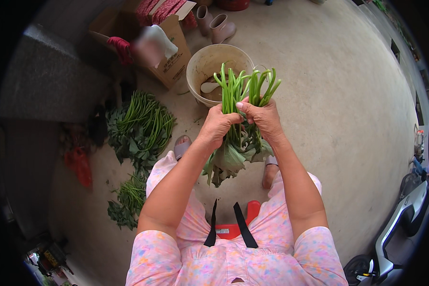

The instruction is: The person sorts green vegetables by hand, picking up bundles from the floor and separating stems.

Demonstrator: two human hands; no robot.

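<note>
Both hands hold leafy green stems upright in front of my body, cut ends up and broad leaves hanging below. My left hand [218, 125] is closed around one bunch of leafy greens [229, 94]. Beside it my right hand [262, 116] grips a second bunch of stems [259, 85], its thumb reaching toward the first. The drooping leaves [228, 157] of the two bunches run together, so I cannot tell them apart there. Just beyond the hands stands a pale plastic bucket [196, 78], its inside dirty, with a white scoop or spoon [209, 87] in it.
A large pile of the same greens [143, 125] lies on the concrete floor at left, a smaller pile [128, 200] nearer me. Behind are a cardboard box [177, 53] and rubber boots [222, 28]. A red plastic bag [79, 164] lies far left; a scooter [393, 228] stands right.
</note>
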